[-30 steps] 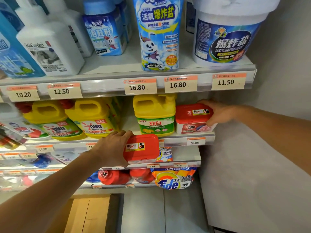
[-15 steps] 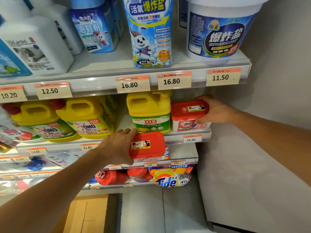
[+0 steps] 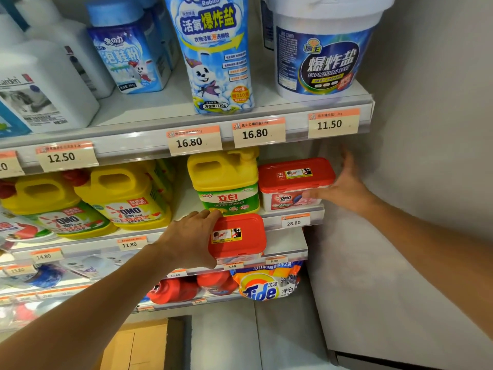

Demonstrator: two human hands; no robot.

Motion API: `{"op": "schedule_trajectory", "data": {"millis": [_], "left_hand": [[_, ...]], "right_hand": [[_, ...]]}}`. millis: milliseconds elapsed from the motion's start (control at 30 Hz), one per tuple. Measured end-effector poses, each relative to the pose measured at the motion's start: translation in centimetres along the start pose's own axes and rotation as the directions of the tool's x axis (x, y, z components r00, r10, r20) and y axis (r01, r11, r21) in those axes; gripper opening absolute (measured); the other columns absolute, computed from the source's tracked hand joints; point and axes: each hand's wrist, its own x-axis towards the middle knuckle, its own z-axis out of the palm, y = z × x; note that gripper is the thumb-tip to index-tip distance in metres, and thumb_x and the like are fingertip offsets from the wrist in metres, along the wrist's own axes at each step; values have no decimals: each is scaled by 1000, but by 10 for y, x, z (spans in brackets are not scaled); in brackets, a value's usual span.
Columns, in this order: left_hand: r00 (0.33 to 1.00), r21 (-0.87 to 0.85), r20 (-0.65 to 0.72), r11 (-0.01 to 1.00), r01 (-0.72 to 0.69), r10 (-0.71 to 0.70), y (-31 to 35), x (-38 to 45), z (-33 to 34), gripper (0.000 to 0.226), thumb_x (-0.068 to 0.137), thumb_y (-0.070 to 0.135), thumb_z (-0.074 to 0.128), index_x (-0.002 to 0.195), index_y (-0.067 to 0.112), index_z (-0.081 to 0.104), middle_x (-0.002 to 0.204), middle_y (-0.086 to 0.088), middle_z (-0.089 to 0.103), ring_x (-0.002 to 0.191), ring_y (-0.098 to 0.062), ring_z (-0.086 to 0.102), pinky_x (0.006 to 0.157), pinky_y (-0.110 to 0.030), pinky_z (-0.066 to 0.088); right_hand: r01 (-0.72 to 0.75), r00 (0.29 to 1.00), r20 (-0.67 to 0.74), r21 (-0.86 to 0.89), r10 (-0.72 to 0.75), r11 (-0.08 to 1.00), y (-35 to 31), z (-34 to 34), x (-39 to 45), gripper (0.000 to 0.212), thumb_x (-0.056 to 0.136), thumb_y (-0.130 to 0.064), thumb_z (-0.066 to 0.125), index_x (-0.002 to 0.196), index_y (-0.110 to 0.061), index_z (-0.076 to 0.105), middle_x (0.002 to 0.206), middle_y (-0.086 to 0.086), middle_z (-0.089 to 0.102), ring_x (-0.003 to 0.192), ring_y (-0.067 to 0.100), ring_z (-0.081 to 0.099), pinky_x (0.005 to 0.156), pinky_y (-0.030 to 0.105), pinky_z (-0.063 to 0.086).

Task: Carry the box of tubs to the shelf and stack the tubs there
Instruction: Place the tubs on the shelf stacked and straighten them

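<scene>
A red-lidded OMO tub [image 3: 294, 182] stands on the middle shelf [image 3: 293, 210] at its right end, beside a yellow jug. My right hand [image 3: 344, 186] rests open at the tub's right side, fingers spread, thumb across its front. A second red-lidded tub [image 3: 237, 236] is held in the air in front of the shelf edge, with my left hand [image 3: 192, 241] shut on its left side. A cardboard box [image 3: 136, 345] lies on the floor at the bottom left.
Yellow detergent jugs [image 3: 128, 198] fill the middle shelf to the left. Blue-white containers and a large Explosion Salt bucket [image 3: 320, 49] stand on the shelf above. Red bottles and a Tide bag [image 3: 266, 284] sit lower down. A grey wall [image 3: 426, 182] bounds the right.
My right hand has let go of the tub on the shelf and opened, sliding off to its right side. My left hand with the second tub stays in about the same spot below the shelf edge.
</scene>
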Motion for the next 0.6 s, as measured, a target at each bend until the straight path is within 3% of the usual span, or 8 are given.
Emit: {"op": "schedule_trajectory", "data": {"millis": [100,167,233,300,433,533,600], "left_hand": [[1000,-10,-6,1000,-4,4,6,3,-4,99,61,57,77,142,31,26,138,7,51,121,-20,53,87,-41,53],[1000,-16,-11,1000,-7,7,10,4,-5,98,60,57,77,140,31,27,139,7,51,122,-21,53,88,-42,53],[1000,-19,-23,1000,-9,8,15,5,-6,98,60,57,77,140,31,28,141,6,50,124,-21,51,89,-42,54],[1000,-21,-26,1000,-15,15,20,7,-9,100,61,57,77,143,30,26,146,6,46,129,-21,48,92,-43,53],[999,-22,-27,999,-35,34,33,10,-13,100,63,56,77,145,30,26,148,7,44,131,-20,47,93,-41,51],[997,-16,-55,999,-48,47,44,11,-17,100,62,56,77,144,32,26,146,8,46,128,-20,49,92,-40,50],[993,-15,-90,997,-82,80,52,12,-24,97,61,58,76,142,33,28,141,9,49,124,-19,52,91,-38,50]], "right_hand": [[-119,993,-12,47,120,992,40,6,-19,159,29,-52,100,155,-41,3,167,1,15,152,26,23,119,54,33],[-198,979,53,58,195,979,58,11,-27,154,38,-41,103,155,-39,4,166,3,17,151,25,26,117,53,36],[-267,961,112,115,254,957,65,17,-32,134,58,-22,99,159,-25,10,165,8,25,149,28,31,115,50,39],[-281,952,161,127,259,951,67,22,-35,108,72,-14,91,156,-15,24,160,10,36,145,29,40,110,47,44],[-249,952,224,161,211,955,71,36,-34,60,82,-5,82,134,-9,53,136,8,65,107,16,67,76,23,57],[-235,963,180,197,201,952,78,43,-32,52,84,-4,80,131,-10,57,130,7,69,116,22,68,94,40,58],[-226,966,179,214,189,950,79,41,-32,49,86,-4,78,131,-8,58,130,8,68,118,23,67,100,43,55]]}}
